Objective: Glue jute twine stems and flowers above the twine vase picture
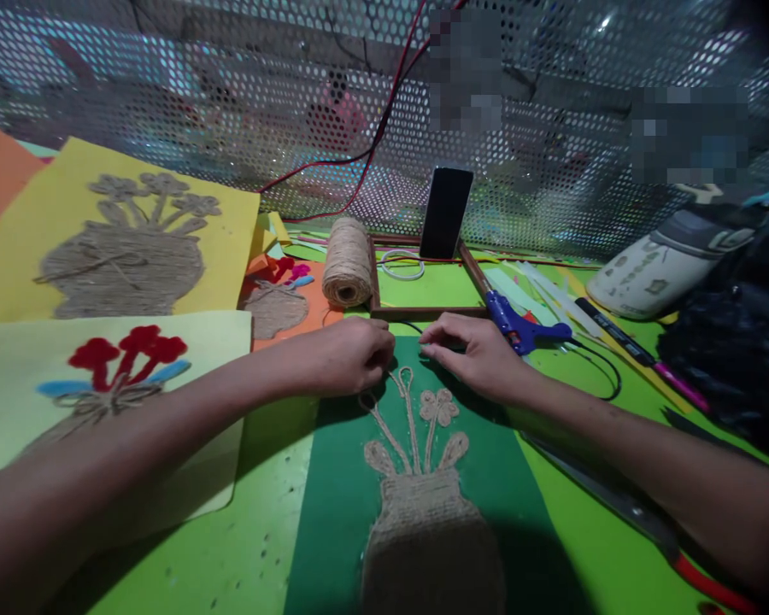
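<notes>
A green sheet (333, 478) lies before me with a twine-covered vase (432, 530) on it. Twine stems rise from the vase, with a twine flower (439, 408) on the right one and open loops topping the others. My left hand (362, 354) is closed above the left loop, its fingertips pinched on a strand of twine (394, 376); part of the grip is hidden. Over the sheet's upper right edge my right hand (474, 354) is held with thumb and fingers curved and slightly apart, nothing visible between them. A twine roll (347, 265) stands behind my left hand.
A blue glue gun (519, 325) rests against a wooden frame (429, 313), with a phone (447, 213) propped behind. Finished sheets lie left, including a yellow one (231, 231). To the right are a marker (615, 333), a bottle (660, 265) and scissors (615, 495) beneath my forearm.
</notes>
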`<action>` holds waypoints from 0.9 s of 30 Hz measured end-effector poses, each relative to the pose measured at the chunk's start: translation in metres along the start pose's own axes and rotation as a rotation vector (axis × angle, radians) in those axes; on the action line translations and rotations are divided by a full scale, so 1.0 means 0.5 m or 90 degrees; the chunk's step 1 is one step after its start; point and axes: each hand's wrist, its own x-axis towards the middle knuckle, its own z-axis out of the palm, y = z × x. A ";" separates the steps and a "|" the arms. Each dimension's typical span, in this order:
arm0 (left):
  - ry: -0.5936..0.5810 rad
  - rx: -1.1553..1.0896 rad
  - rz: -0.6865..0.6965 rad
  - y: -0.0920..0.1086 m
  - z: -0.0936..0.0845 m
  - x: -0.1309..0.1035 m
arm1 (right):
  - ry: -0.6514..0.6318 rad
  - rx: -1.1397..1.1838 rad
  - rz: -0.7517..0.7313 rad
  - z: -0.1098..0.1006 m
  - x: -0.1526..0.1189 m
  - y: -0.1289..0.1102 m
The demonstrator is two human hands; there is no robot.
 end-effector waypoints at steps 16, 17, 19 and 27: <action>0.031 0.032 0.021 0.000 0.009 0.005 | 0.189 -0.083 -0.120 0.004 -0.003 0.013; 0.031 0.032 0.022 -0.002 0.011 0.005 | 0.185 -0.085 -0.130 0.005 -0.004 0.012; 0.030 0.033 0.023 -0.005 0.013 0.005 | 0.170 -0.084 -0.150 0.008 -0.006 0.011; 0.039 0.021 0.024 -0.013 0.018 0.008 | 0.089 -0.077 -0.184 0.025 -0.019 0.018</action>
